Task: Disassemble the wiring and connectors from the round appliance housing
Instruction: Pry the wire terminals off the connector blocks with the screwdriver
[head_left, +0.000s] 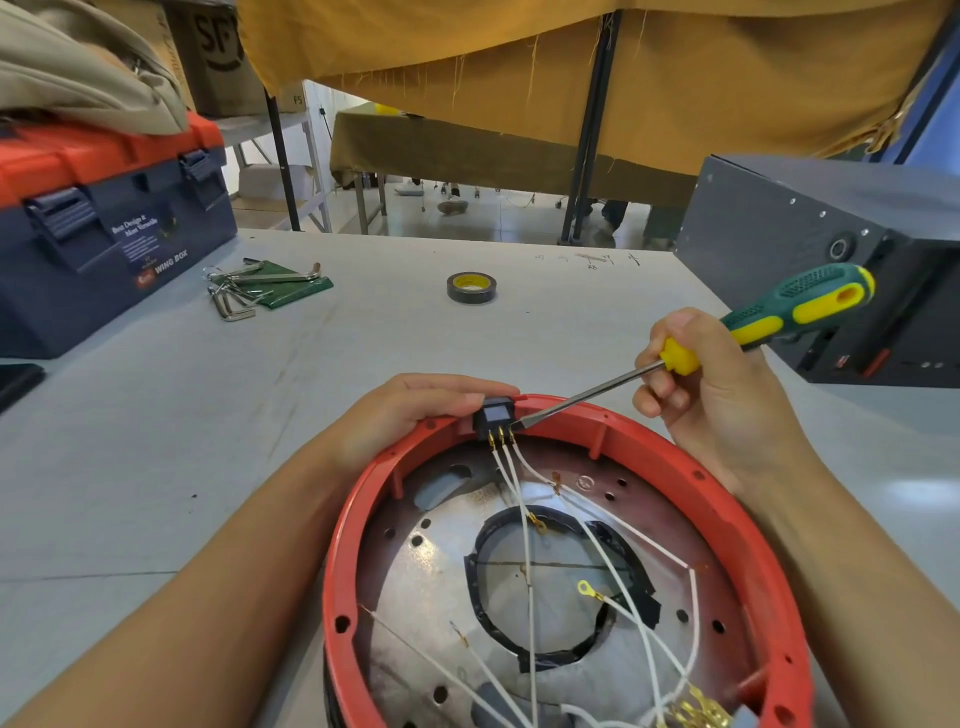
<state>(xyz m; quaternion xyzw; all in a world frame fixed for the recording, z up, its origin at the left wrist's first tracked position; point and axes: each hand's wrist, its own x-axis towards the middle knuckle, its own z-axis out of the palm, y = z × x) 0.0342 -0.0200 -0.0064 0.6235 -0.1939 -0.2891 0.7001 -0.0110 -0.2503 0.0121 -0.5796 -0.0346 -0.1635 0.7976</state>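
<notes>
Nearest to me I see the round red housing (737, 525) lying open side up on the grey table (156, 467), its rim reaching out of the bottom of the view, with a perforated metal plate (431, 566) inside and a ring of black tape around the central opening. White wires (527, 545) cross over that plate, some ending in loose brass ring terminals (585, 588), and three of them run up to the brass pins of a small black connector block (494, 415) seated in the far edge of the rim. My left hand (410, 410) lies over that far rim, fingers curled and pressed against the block from behind. My right hand (711, 384) is clenched around the shaft end of a green and yellow screwdriver (769, 319), whose tip meets the right side of the block just above the pins. Farther out on the table I see a roll of dark tape (471, 287) standing apart, a set of hex keys (249, 288) on a green pouch to the left, and beyond them a blue toolbox with an orange lid (104, 208). On the right sits a dark grey metal box (831, 270).
</notes>
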